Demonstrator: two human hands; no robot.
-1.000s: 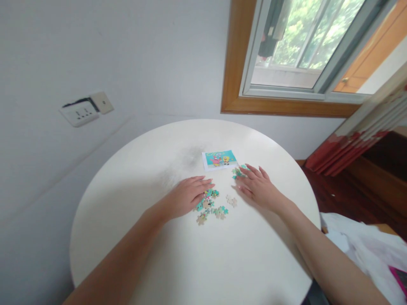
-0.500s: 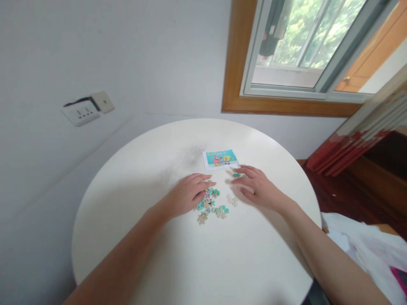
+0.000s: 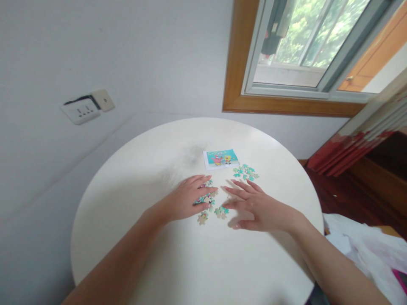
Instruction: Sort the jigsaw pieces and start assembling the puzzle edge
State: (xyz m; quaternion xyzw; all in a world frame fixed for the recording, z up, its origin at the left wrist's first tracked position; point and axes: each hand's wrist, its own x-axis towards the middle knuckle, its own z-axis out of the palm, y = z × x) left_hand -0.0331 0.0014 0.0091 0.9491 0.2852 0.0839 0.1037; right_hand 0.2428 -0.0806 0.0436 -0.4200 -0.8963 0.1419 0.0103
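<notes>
My left hand (image 3: 190, 196) lies over a small heap of jigsaw puzzle pieces (image 3: 208, 200), its fingers apart and covering part of them. To the right, my right hand (image 3: 246, 204) is spread open, fingers pointing at the heap and hiding some pieces beneath. Between the two hands, at the near side, sits a cluster of pale and teal pieces (image 3: 221, 212), with a beige piece (image 3: 202, 218) left of it. Beyond my right hand lies a separate group of green and teal pieces (image 3: 246, 171). A picture card (image 3: 221, 159) with two cartoon figures rests behind the heap.
Everything lies on a round white table (image 3: 197, 267) set against the wall. A wall socket (image 3: 83, 111) is at the left, and a window (image 3: 295, 55) with a wooden frame is above right. White plastic bags (image 3: 359, 250) are beside the table at the lower right.
My right hand has drawn back toward me and left, off the green and teal group, and its fingers are spread wider. My left hand has shifted slightly over the heap.
</notes>
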